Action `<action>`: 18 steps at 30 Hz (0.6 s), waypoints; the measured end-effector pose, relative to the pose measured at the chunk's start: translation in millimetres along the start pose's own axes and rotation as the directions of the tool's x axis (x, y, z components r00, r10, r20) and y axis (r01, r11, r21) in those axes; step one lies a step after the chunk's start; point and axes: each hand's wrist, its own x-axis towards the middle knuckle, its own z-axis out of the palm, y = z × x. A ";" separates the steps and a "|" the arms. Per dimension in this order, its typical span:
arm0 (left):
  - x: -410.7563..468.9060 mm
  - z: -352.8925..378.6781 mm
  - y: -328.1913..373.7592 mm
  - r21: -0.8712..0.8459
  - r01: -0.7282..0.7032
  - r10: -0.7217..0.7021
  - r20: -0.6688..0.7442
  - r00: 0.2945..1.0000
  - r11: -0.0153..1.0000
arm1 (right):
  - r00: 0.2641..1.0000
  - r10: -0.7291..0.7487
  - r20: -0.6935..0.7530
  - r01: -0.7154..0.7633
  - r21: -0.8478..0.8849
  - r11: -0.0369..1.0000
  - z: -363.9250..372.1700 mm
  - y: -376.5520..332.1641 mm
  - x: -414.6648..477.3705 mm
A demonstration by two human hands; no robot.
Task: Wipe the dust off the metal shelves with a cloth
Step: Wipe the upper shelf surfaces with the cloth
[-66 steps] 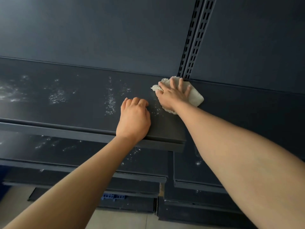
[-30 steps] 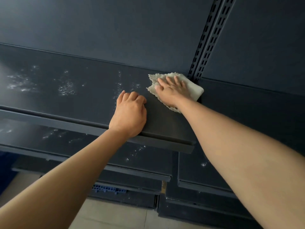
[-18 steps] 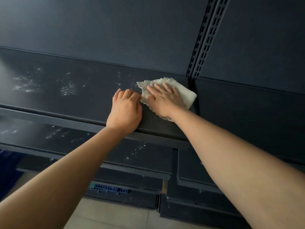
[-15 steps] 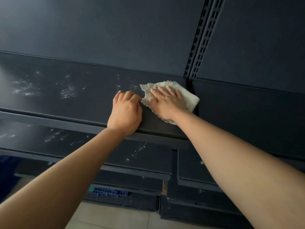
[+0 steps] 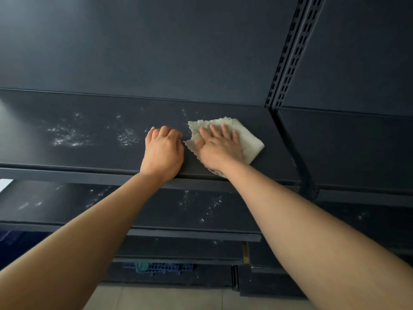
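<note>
Head view, the only one I have. I take the slotted upright [image 5: 288, 57] as my landmark. The cloth [image 5: 248, 139] lies flat on the top shelf [image 5: 100, 157], a short way along from the upright's foot on its left side. My right hand [image 5: 220, 146] lies on top of it, fingers straight and spread, palm pressing down. It is a flat press, not a pinch.

The cloth is folded to a rough diamond. Its neat folded corner points back toward the upright, and its ragged edge faces away from it. Its longer axis, as far as I can judge, runs along the shelf's length.

Further from the upright, just beside the ragged edge, my left hand [image 5: 163, 151] rests knuckles-down on the shelf. Its fingers are curled under and hold nothing, and the wrist lies over the front lip.

What the next stroke turns on is this: the dust patches [image 5: 64, 135] sit further from the upright again, beyond the left hand. So the fist lies between the cloth and the dirt. I judge the sweep must run away from the upright, along the shelf, and the left hand has to lift or slide ahead of it.

The lower shelf [image 5: 156, 211], left of the upright and below, also shows white specks.
</note>
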 end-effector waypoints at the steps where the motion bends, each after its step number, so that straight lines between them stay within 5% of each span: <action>1: 0.9 0.1 -1.2 -0.003 -0.013 0.013 0.012 1.000 1.000 | 1.000 -0.004 0.003 0.004 0.003 1.000 0.5 -0.9 0.1; 11: 10.5 3.4 -8.6 -0.039 -0.134 0.137 0.089 0.987 0.990 | 0.924 0.381 0.011 -0.381 -0.020 0.924 -10.8 55.2 -10.2; 18: 12.0 4.8 -11.3 -0.052 -0.128 0.131 0.073 0.989 0.990 | 0.980 0.197 0.000 -0.197 0.002 0.980 4.1 -32.9 -2.8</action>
